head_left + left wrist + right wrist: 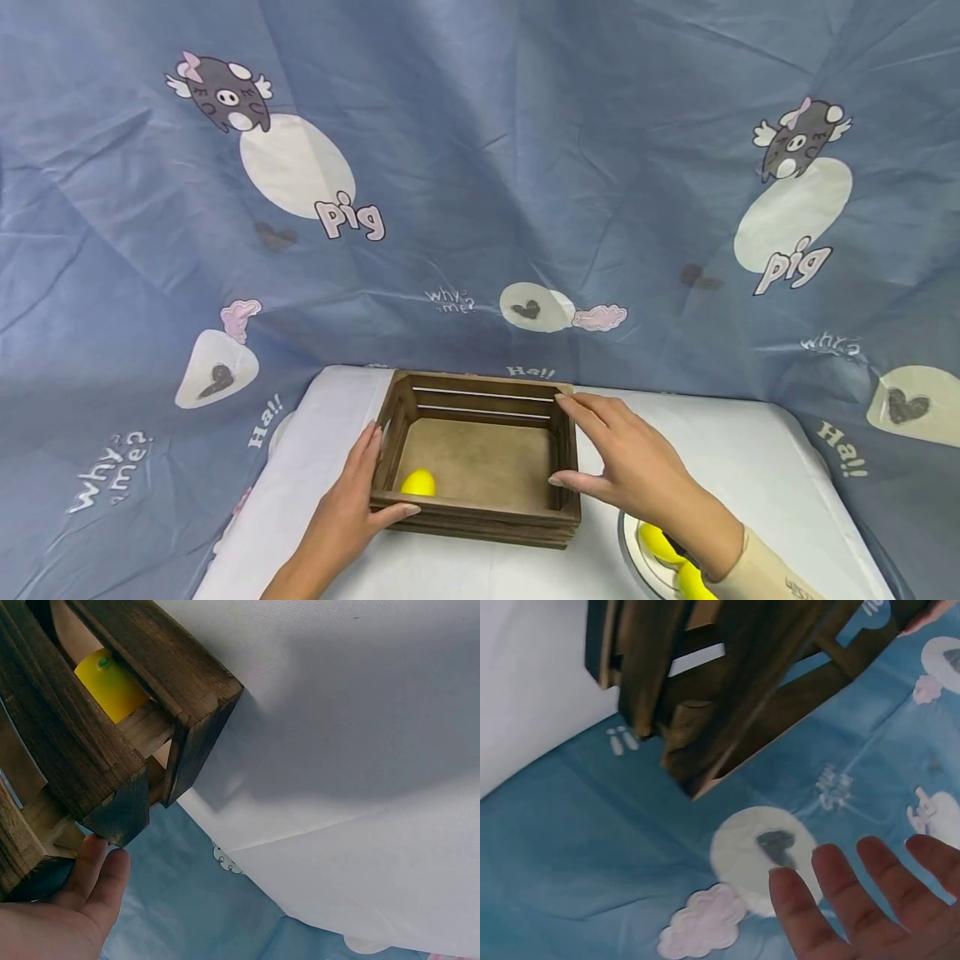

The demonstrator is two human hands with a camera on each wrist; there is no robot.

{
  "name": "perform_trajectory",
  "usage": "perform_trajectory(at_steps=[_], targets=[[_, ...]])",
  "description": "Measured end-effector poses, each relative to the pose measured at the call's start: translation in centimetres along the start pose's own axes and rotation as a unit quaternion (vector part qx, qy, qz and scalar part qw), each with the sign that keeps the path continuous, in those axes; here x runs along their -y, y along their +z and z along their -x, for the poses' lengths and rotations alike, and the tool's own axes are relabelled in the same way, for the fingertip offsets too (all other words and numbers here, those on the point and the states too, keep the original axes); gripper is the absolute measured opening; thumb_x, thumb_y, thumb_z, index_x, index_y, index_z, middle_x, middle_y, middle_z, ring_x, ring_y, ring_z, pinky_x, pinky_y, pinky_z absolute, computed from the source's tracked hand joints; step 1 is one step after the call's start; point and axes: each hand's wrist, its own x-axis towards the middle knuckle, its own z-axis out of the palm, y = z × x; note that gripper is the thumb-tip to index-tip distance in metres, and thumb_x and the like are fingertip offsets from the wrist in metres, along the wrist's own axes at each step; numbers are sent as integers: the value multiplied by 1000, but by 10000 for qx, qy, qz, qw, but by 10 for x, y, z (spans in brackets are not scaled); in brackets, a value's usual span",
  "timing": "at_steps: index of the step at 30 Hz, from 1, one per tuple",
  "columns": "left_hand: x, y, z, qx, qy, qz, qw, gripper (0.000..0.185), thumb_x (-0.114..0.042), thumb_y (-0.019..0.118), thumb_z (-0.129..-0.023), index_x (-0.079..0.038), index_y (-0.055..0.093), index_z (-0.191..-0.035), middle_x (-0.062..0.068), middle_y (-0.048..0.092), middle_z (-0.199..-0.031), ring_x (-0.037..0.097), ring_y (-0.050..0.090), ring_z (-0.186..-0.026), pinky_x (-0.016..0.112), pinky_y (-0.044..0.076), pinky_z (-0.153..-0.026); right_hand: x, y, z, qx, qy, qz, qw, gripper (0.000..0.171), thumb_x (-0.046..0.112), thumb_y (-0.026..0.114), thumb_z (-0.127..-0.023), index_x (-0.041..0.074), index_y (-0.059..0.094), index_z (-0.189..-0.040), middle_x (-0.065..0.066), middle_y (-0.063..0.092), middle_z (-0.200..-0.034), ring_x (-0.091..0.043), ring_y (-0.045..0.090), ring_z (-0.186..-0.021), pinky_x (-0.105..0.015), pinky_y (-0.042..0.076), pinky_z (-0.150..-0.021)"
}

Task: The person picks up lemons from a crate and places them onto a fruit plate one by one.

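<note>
A dark brown slatted wooden crate [480, 521] stands on the white table, with one lemon [418, 483] in its front left corner. In the left wrist view, that lemon [111, 684] shows between the slats. My left hand [341, 508] grips the crate's left front corner, thumb along the front rim and fingers on the left side. Beside the crate's right wall is my right hand [626, 454], fingers extended and thumb apart, overlapping the rim in the head view. The right wrist view shows its spread fingers [855, 892] apart from the crate [757, 682].
A white plate [636, 554] with a dark rim holds yellow lemons [660, 543] at the front right, partly hidden under the right forearm. Behind the white table [697, 442] hangs a blue pig-printed cloth [450, 167], which also runs along both sides.
</note>
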Motion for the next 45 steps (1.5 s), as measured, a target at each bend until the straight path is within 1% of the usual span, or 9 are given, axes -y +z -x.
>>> perform_trajectory(at_steps=[7, 11, 13, 17, 19, 26, 33, 39, 45], targets=[[3, 1, 1, -61, 71, 29, 10000, 121, -42, 95, -76, -7, 22, -167, 15, 17, -172, 44, 51, -137, 59, 55, -91, 11, 6, -23, 347, -566, -92, 9978, 97, 67, 82, -80, 19, 48, -158, -2, 52, -151, -28, 55, -132, -51, 55, -96], [3, 1, 1, -109, 99, 16, 9999, 122, -40, 96, -75, -7, 23, -166, 15, 17, -172, 43, 50, -138, 59, 55, -91, 15, 13, -38, 357, -905, -182, 9951, 87, 60, 84, -82, 16, 55, -151, -2, 57, -145, -27, 56, -130, -49, 56, -94], [3, 1, 1, -122, 118, 41, 9998, 121, -41, 96, -75, -6, 23, -166, 14, 17, -172, 43, 51, -138, 59, 55, -90, 17, 17, -46, 374, -1062, -197, 9934, 81, 56, 85, -83, 14, 59, -147, -2, 59, -142, -27, 57, -129, -48, 55, -97], [3, 1, 1, -129, 158, 88, 9998, 121, -44, 94, -76, -6, 24, -166, 14, 18, -172, 42, 51, -138, 58, 56, -91, 22, 26, -61, 664, -1255, -237, 9896, 76, 54, 85, -84, 16, 61, -146, 0, 60, -140, -25, 58, -126, -46, 52, -101], [3, 0, 2, -150, 169, 90, 9997, 121, -46, 94, -76, -5, 24, -166, 14, 18, -172, 42, 50, -139, 57, 55, -91, 25, 31, -70, 918, -1378, -305, 9857, 74, 54, 83, -86, 17, 61, -146, 1, 60, -140, -23, 58, -126, -45, 50, -104], [5, 0, 3, -177, 105, 6, 9998, 123, -48, 94, -75, -7, 23, -167, 12, 18, -173, 40, 50, -139, 56, 55, -92, 39, 51, -98, 1512, -1860, -273, 9705, 62, 50, 78, -92, 15, 64, -142, 1, 62, -137, -21, 60, -119, -39, 54, -97], [4, -3, 2, -121, 94, -84, 9998, 126, -50, 93, -75, -7, 19, -168, 9, 15, -174, 38, 51, -139, 55, 55, -95, 62, 77, -121, 2026, -2134, 224, 9554, 61, 50, 79, -92, 18, 64, -143, 2, 63, -135, -19, 62, -116, -34, 56, -94], [5, -5, 2, -184, 83, -56, 9998, 126, -50, 93, -73, -7, 21, -167, 10, 17, -173, 38, 52, -138, 54, 55, -94, 87, 107, -138, 2844, -2056, 317, 9359, 63, 42, 84, -90, 22, 62, -146, 5, 63, -141, -15, 65, -119, -33, 56, -95], [4, -3, 2, -43, 26, 39, 10000, 126, -52, 92, -75, -8, 19, -168, 7, 14, -175, 37, 48, -142, 54, 52, -100, 103, 128, -147, 3447, -1842, 311, 9199, 60, 37, 86, -89, 30, 65, -144, 9, 66, -136, -9, 67, -111, -31, 58, -88]])
